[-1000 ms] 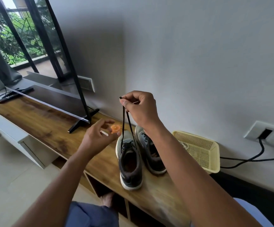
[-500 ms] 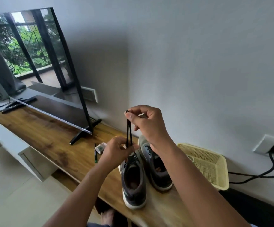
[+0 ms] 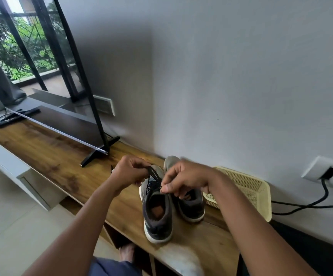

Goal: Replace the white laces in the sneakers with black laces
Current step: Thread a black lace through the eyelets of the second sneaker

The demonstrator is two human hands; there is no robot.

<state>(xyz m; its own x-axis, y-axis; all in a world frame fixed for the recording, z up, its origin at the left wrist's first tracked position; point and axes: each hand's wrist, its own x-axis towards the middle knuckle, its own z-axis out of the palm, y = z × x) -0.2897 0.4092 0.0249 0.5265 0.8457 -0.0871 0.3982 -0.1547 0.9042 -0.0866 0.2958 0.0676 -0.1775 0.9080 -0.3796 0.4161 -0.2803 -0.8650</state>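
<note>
Two dark grey sneakers with white soles stand side by side on the wooden shelf (image 3: pixel 48 154), heels toward me. The left sneaker (image 3: pixel 156 214) carries a black lace (image 3: pixel 153 176) through its eyelets. My left hand (image 3: pixel 130 173) grips one end of that lace just above the shoe's tongue. My right hand (image 3: pixel 183 179) pinches the other end between thumb and fingers, close over the same shoe. The right sneaker (image 3: pixel 190 204) is partly hidden behind my right hand.
A cream plastic basket (image 3: pixel 249 188) lies to the right of the shoes against the wall. A TV on a black stand (image 3: pixel 94 154) fills the shelf's left part. A black cable (image 3: pixel 311 204) runs from a wall socket (image 3: pixel 329 174). Remotes (image 3: pixel 16 118) lie far left.
Both hands have dropped from held-up lace ends to just above the left sneaker. My left hand, apart from the lace a second ago, now grips one end.
</note>
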